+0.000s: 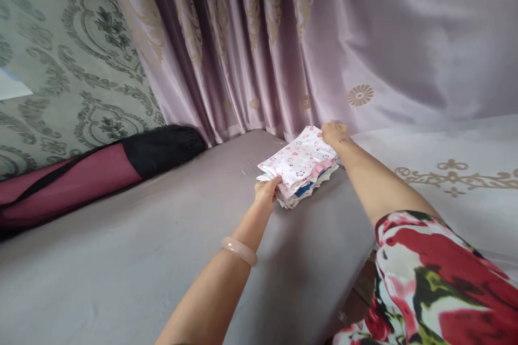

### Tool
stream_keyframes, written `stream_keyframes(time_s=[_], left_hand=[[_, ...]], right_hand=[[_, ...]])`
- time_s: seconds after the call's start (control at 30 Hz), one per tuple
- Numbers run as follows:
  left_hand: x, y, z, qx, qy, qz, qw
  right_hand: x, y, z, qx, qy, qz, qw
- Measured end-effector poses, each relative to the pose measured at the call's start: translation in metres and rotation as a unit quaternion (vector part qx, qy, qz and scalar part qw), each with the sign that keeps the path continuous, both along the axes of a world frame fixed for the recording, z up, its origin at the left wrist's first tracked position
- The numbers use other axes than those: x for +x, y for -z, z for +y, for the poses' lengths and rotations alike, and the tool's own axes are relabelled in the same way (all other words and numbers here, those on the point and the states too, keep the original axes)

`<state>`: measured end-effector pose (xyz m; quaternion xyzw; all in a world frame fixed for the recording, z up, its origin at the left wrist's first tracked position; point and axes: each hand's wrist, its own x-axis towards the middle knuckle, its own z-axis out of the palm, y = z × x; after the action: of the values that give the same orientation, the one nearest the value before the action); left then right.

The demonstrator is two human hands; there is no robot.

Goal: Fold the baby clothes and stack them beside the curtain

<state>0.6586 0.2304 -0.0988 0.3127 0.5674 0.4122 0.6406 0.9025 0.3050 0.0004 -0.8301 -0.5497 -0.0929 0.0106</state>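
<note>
Floral sleeve [429,264] | cloth stack [299,156] | between left hand [267,190] and right hand [335,133]

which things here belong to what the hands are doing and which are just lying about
In use: folded cloth stack; left hand and right hand at its edges; grey surface beneath.

Apparently just there: long maroon and black bag; curtain.

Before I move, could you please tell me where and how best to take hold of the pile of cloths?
I'd grip the pile of cloths by its opposite left and right edges, where the left hand and right hand are, reaching in beneath the bottom layer. It lies flat on the grey sheet, and its uneven layers would probably slide if pinched from above.
</note>
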Motion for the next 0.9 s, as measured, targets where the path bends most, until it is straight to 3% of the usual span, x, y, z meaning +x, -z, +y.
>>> stream_keyframes(time_s=[0.3, 0.47, 0.63, 0.7, 0.83, 0.9], left_hand=[[-0.007, 0.010, -0.011, 0.025, 0.028, -0.017, 0.999], [-0.027, 0.024, -0.023, 0.028, 0.069, -0.074, 0.994], [-0.080, 0.037, -0.032, 0.027, 0.078, -0.071, 0.994], [-0.109, 0.037, -0.036, 0.035, 0.070, -0.049, 0.996], [-0.168, 0.031, -0.044, 0.056, 0.026, 0.020, 0.998], [-0.194, 0.028, -0.048, 0.056, 0.000, 0.048, 0.997]], right_hand=[[-0.005, 0.056, -0.020, -0.009, 0.053, 0.059, 0.997], [-0.005, 0.064, -0.028, 0.001, 0.065, 0.065, 0.996], [-0.011, 0.063, -0.038, 0.022, 0.024, 0.060, 0.998], [-0.022, 0.062, -0.046, 0.074, -0.003, 0.049, 0.996], [-0.067, 0.060, -0.063, 0.240, -0.071, 0.041, 0.967], [-0.101, 0.060, -0.071, 0.265, -0.098, 0.062, 0.957]])
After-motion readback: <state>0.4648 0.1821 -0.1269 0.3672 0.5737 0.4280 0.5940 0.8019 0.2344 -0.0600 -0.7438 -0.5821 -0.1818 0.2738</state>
